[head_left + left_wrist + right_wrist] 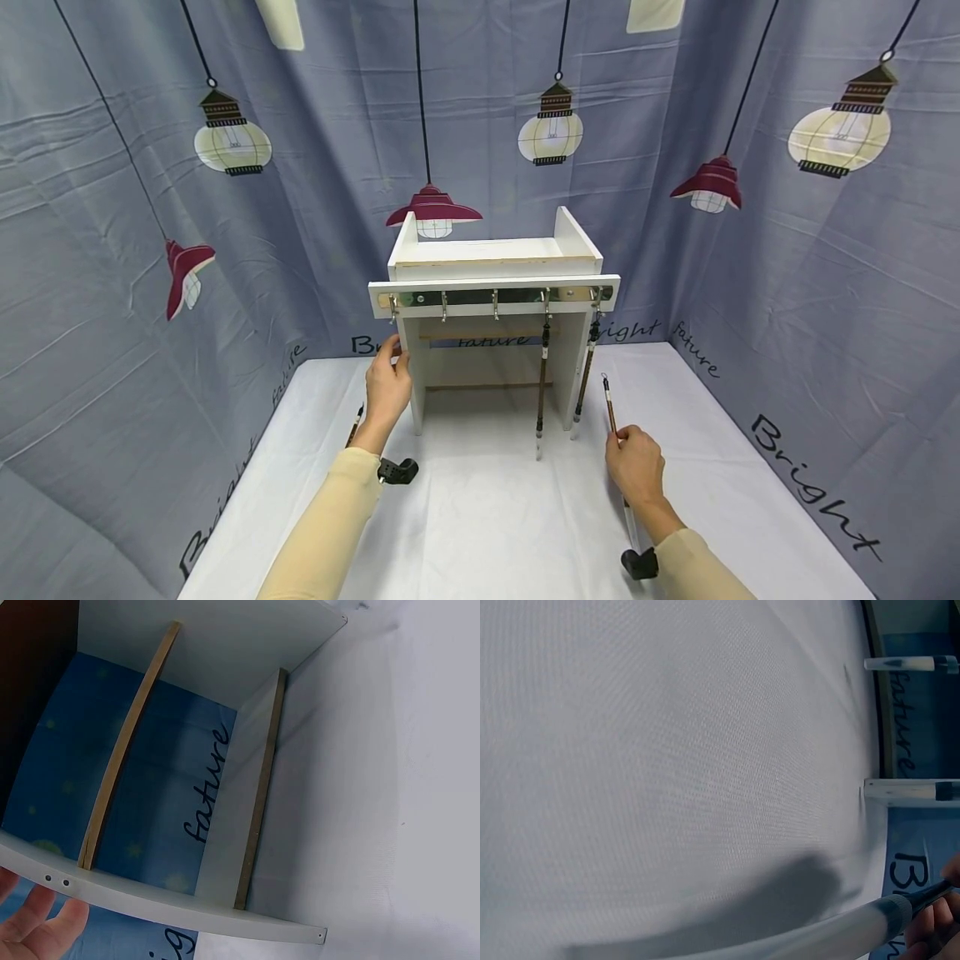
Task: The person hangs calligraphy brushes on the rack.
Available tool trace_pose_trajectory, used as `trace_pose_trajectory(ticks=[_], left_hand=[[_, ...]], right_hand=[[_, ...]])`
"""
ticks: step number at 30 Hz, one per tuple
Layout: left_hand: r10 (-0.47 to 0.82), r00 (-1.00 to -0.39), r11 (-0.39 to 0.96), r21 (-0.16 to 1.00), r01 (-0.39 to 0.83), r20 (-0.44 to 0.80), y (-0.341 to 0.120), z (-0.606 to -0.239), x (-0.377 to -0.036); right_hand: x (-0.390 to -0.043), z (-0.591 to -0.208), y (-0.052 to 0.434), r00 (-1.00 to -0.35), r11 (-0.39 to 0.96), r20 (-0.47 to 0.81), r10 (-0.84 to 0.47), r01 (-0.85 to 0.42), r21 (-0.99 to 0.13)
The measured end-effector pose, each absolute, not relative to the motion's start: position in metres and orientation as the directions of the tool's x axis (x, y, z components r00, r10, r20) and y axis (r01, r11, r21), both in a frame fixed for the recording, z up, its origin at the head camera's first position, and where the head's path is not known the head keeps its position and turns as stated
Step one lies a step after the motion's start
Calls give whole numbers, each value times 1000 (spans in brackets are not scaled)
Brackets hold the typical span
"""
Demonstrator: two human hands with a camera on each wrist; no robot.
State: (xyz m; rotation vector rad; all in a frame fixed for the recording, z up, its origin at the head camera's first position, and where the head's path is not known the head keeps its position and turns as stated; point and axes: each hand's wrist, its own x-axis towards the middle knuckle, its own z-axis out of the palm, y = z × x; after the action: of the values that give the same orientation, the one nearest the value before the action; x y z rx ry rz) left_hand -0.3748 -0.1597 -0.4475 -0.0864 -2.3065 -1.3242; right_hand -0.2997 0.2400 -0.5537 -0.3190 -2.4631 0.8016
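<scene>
A white wooden rack (495, 271) has a rail with several metal hooks across its front. Two writing brushes hang from the right-hand hooks, one brush (542, 392) further in and another brush (587, 367) at the end, both with clear caps down. My left hand (387, 387) is at the outer face of the left side panel (172, 904), its fingertips (71, 919) against or just beside the panel. To the right of the rack, my right hand (636, 465) grips a third brush (609, 404) by its handle, loop up; its capped end (840, 930) points down towards me.
Another brush (355, 425) is partly hidden behind the left forearm on the white-covered table (480, 533). Grey-blue curtains (322, 167) printed with lamps and lettering surround the table. Each wrist wears a black camera mount (397, 471).
</scene>
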Motion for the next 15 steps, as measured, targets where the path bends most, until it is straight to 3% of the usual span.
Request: trace_pose_trajectory(ticks=[15], left_hand=[[-184,-877,530,796,292,444,-159,-447,-375]], right_hand=[[-300,-549,243,-823,796,426,375,50,-603]])
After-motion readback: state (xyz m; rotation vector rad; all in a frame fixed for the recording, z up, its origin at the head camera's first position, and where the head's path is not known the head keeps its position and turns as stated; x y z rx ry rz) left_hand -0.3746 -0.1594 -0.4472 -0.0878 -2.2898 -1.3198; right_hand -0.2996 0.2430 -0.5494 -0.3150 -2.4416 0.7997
